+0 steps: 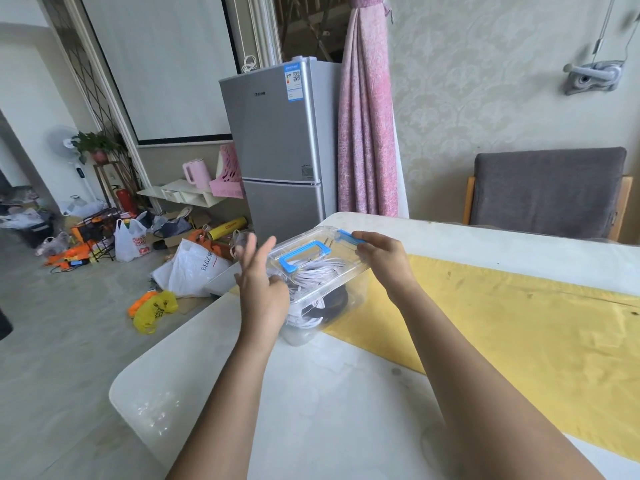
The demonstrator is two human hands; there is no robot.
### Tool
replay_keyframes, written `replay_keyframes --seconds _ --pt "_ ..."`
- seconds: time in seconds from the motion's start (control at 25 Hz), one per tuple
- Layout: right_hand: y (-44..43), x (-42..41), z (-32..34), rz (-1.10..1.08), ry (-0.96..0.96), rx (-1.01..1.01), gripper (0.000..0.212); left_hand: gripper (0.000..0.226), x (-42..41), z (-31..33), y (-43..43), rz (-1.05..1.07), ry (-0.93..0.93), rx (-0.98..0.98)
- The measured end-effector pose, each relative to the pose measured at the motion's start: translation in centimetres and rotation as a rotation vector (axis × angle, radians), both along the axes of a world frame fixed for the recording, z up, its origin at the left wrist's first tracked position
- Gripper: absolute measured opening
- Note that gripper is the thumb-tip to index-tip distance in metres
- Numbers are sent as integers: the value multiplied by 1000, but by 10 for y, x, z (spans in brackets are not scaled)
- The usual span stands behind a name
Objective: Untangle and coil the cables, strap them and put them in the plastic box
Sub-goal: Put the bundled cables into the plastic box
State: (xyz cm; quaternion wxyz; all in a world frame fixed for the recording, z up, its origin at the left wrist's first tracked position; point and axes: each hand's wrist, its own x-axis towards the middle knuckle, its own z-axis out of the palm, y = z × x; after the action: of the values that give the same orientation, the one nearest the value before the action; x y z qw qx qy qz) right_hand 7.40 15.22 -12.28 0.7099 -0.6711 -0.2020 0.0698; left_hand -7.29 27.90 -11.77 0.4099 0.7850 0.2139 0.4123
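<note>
A clear plastic box (349, 289) stands near the far left corner of the white table (311, 393). Its transparent lid (311, 271), with a blue handle (304, 255) and a blue side latch (348, 236), lies tilted on top. White coiled cables (318, 268) and a dark coil (337, 299) show through the walls. My right hand (382, 259) grips the lid's far right edge at the blue latch. My left hand (259, 278) is at the box's left end, fingers spread and raised, thumb against the lid's edge.
A yellow runner (502, 323) crosses the table to the right of the box. A grey chair (547, 192) stands behind the table. A silver fridge (277, 147) and pink curtain (367, 133) lie beyond. Bags and clutter (145, 265) cover the floor at left.
</note>
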Motion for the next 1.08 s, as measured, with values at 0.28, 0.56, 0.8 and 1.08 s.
replay_keyframes --seconds 0.28,0.56,0.8,1.08 --pt "-5 -2 -1 74 -27 -64 30 46 -14 -1 -5 -181 161 276" --pt "-21 -21 -10 158 29 -214 42 37 -9 -21 3 -32 188 653" --pt "-81 -29 -37 -15 -250 -875 35 38 19 -20 -17 114 173 619" --pt "-131 -50 -43 64 -472 -1035 38 40 54 -20 0 154 236 557"
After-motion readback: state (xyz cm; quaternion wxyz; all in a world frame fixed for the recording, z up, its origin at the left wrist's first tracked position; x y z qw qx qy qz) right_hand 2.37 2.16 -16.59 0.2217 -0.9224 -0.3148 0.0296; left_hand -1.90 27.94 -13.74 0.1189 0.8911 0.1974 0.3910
